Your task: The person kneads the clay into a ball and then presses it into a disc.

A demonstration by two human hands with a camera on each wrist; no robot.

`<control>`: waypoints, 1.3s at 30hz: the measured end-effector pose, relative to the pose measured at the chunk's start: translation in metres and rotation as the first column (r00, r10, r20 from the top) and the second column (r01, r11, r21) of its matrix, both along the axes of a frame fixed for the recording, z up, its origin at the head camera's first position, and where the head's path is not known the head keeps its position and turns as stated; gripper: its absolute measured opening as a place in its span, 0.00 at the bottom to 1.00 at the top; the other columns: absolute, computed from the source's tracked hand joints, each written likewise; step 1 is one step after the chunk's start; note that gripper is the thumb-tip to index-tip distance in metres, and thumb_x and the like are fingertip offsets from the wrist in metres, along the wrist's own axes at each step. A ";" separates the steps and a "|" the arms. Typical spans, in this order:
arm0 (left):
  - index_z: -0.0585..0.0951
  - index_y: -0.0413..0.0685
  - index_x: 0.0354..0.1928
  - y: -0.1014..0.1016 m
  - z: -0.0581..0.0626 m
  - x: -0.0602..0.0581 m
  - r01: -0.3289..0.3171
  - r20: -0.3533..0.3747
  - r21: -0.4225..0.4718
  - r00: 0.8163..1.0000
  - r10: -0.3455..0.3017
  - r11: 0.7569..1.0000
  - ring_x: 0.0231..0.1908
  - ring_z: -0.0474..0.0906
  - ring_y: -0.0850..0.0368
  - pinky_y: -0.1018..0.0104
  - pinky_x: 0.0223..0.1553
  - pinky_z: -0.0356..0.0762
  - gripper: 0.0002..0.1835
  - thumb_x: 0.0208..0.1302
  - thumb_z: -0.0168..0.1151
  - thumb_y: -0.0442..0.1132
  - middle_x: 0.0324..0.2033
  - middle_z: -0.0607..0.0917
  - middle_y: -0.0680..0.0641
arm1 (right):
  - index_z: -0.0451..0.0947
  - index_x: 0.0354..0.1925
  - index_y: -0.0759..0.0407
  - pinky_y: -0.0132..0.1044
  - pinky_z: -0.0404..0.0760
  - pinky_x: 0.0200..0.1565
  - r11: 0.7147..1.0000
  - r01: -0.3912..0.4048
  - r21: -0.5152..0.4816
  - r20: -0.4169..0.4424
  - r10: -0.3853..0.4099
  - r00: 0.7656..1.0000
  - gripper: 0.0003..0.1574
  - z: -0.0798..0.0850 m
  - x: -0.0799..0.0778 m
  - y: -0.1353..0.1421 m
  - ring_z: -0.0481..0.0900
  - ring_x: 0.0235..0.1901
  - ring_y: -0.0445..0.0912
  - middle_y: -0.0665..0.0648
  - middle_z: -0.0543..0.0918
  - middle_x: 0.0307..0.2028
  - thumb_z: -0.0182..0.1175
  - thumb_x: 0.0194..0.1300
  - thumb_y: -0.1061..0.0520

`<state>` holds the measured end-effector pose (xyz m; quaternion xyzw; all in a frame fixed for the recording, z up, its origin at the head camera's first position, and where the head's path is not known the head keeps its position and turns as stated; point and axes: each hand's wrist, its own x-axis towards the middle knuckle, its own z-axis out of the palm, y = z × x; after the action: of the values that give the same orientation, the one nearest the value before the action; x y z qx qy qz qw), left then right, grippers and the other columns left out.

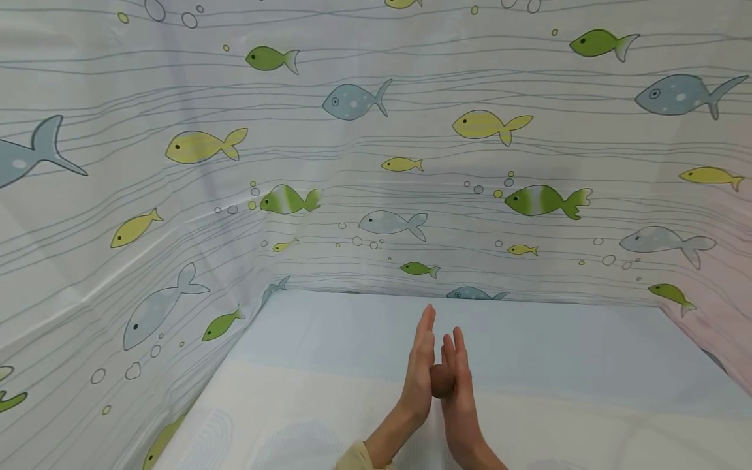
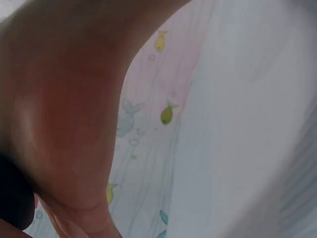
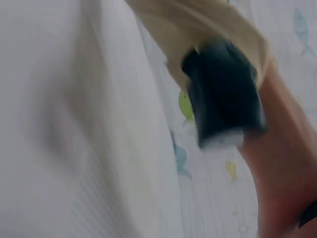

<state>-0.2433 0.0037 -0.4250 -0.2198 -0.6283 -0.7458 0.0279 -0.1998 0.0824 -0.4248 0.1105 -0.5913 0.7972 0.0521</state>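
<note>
A small brown ball is pressed between two upright palms in the head view, near the bottom middle. My left hand is on its left side with fingers straight and pointing up. Against the ball's other side rests my right hand, also straight-fingered and a little lower. In the right wrist view, a beige sleeve and a dark device show on the left wrist. A large blurred hand and wrist fill the left of the left wrist view, beside a dark rounded shape I cannot identify.
Under the hands lies a table with a pale blue and white cover. A white curtain printed with blue, green and yellow fish surrounds it at the back and sides, pinkish at the right.
</note>
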 end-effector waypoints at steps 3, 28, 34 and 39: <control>0.46 0.53 0.79 -0.008 0.004 -0.008 0.000 0.000 0.046 1.000 0.000 0.999 0.77 0.40 0.54 0.46 0.74 0.35 0.33 0.77 0.28 0.54 0.78 0.49 0.53 | 0.20 0.78 0.47 0.71 0.30 0.67 0.997 -0.064 -0.033 -0.019 0.063 0.998 0.39 -0.002 0.006 -0.007 0.23 0.76 0.58 0.59 0.27 0.78 0.19 0.79 0.39; 0.38 0.56 0.79 0.018 -0.026 0.017 0.125 0.068 -0.032 0.990 -0.123 0.992 0.77 0.44 0.51 0.36 0.71 0.42 0.33 0.77 0.25 0.55 0.77 0.52 0.51 | 0.26 0.78 0.32 0.61 0.27 0.71 0.973 0.208 -0.101 0.056 -0.203 0.978 0.44 0.018 -0.015 0.013 0.25 0.77 0.49 0.45 0.28 0.78 0.32 0.73 0.30; 0.37 0.62 0.79 0.019 -0.020 0.023 0.130 0.040 -0.053 0.991 -0.128 0.990 0.77 0.43 0.50 0.32 0.69 0.40 0.33 0.76 0.26 0.56 0.77 0.51 0.53 | 0.26 0.77 0.30 0.62 0.28 0.71 0.968 0.211 -0.132 0.055 -0.206 0.977 0.45 0.019 -0.023 0.020 0.23 0.77 0.47 0.43 0.27 0.78 0.33 0.72 0.28; 0.38 0.63 0.79 0.019 -0.017 0.028 0.132 0.024 -0.061 0.991 -0.130 0.989 0.77 0.42 0.50 0.32 0.68 0.42 0.32 0.77 0.27 0.55 0.77 0.50 0.54 | 0.27 0.78 0.30 0.60 0.30 0.72 0.967 0.228 -0.117 0.069 -0.221 0.973 0.45 0.017 -0.028 0.027 0.24 0.77 0.47 0.43 0.28 0.78 0.33 0.72 0.28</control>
<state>-0.2153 0.0224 -0.4419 -0.2540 -0.6358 -0.7281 -0.0343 -0.2282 0.1095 -0.4080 0.0173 -0.5503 0.8242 0.1324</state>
